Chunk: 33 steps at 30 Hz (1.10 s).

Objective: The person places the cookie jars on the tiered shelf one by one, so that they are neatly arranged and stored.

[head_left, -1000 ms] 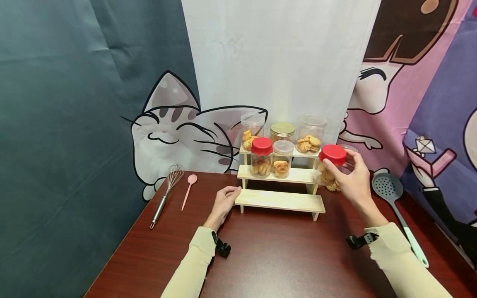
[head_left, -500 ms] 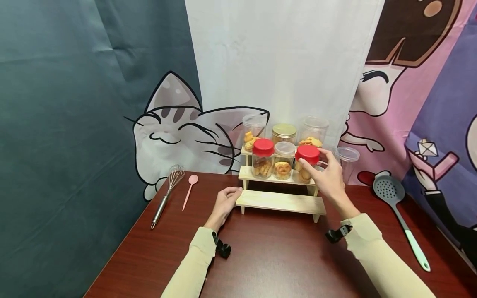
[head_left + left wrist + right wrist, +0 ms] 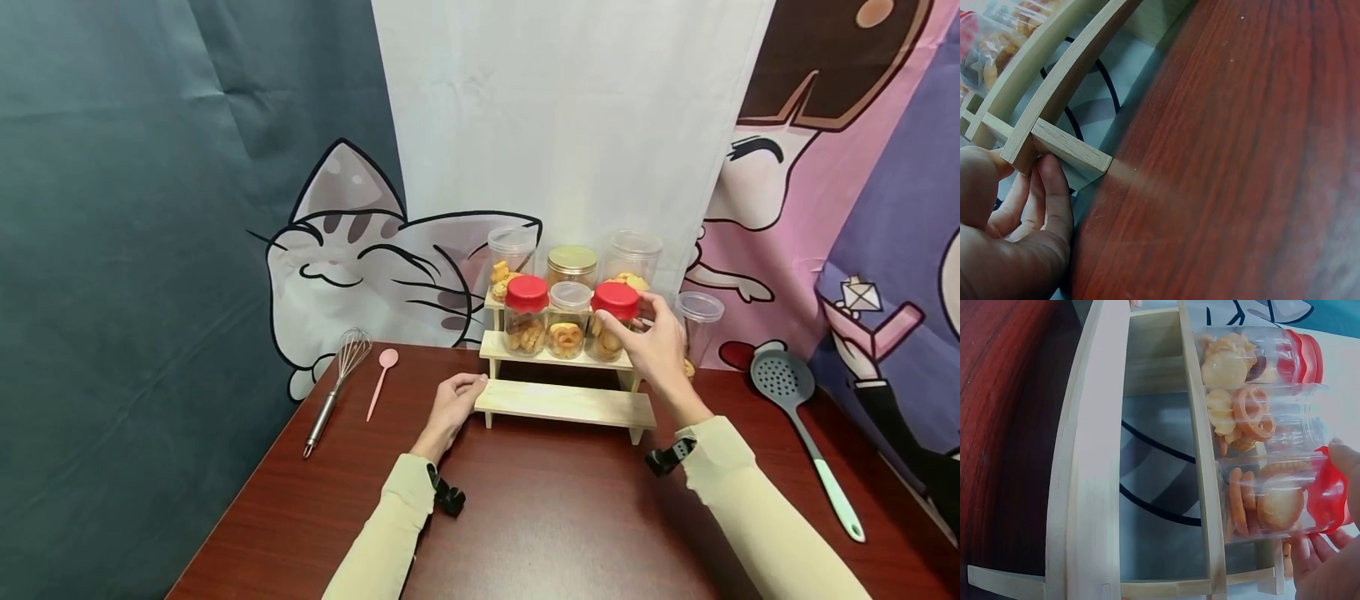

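Observation:
A three-step wooden display rack (image 3: 562, 402) stands on the table. My left hand (image 3: 452, 410) pinches the left end of its lowest step, thumb above and fingertips beneath in the left wrist view. With my right hand (image 3: 660, 346) I grip a red-lidded cookie jar (image 3: 1279, 499) around its lid and upper side; it is upright at the right end of the middle step. Beside it on that step are a clear-lidded jar (image 3: 567, 325) of ring-shaped cookies and another red-lidded jar (image 3: 527, 321).
On the top step stand a gold-lidded jar (image 3: 572, 262) and two clear-lidded jars, one at the left (image 3: 512, 258). Another clear jar (image 3: 699, 321) is behind my right hand. A whisk (image 3: 337, 392) and pink spoon (image 3: 382, 379) lie left, a slotted turner (image 3: 802, 425) right.
My right hand has carried the red-lidded jar leftward from beside the rack onto the middle step, settling next to the clear-lidded jar. The left hand has stayed on the lowest step.

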### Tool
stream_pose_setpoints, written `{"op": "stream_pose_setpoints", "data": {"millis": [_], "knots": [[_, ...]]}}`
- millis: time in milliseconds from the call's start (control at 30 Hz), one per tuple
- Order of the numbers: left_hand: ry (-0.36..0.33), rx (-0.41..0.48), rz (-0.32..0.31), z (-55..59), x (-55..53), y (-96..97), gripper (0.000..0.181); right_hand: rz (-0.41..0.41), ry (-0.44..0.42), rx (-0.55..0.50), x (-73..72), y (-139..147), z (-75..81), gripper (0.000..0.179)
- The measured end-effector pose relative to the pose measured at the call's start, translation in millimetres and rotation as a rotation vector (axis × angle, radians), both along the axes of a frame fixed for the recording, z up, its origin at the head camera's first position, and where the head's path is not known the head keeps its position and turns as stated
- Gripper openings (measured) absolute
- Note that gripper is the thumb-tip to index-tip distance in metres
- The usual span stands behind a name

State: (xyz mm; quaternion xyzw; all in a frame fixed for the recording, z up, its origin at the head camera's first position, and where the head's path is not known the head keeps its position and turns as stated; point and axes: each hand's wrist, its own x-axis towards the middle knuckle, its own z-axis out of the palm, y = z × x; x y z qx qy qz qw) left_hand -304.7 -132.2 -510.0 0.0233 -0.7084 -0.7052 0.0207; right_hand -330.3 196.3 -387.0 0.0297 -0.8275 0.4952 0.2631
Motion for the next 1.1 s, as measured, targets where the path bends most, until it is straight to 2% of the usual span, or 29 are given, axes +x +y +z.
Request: {"op": "stream_pose_setpoints", "data": {"millis": [200,367,700,867,1100], "knots": [[0.0,-0.018,0.007,0.2,0.6,-1.5,0.039,0.042,-0.022,0.009,2.6,0.7,2.3,0.081],[0.005,-0.022,0.014,-0.1,1.3,-1.9,0.038,0.084,-0.02,0.009,4.8,3.2,-1.7,0.082],[0.005,-0.016,0.018,-0.1,0.1,-0.3,0.035,0.116,-0.028,0.006,20.4,19.6,-11.0,0.073],[-0.003,-0.013,0.011,1.1,0.5,0.9,0.033,0.079,-0.027,0.022,23.1,38.6,-14.1,0.064],[0.005,-0.024,0.018,2.2,0.6,0.9,0.032,-0.074,-0.005,0.007,13.6,70.6,-17.8,0.053]]}}
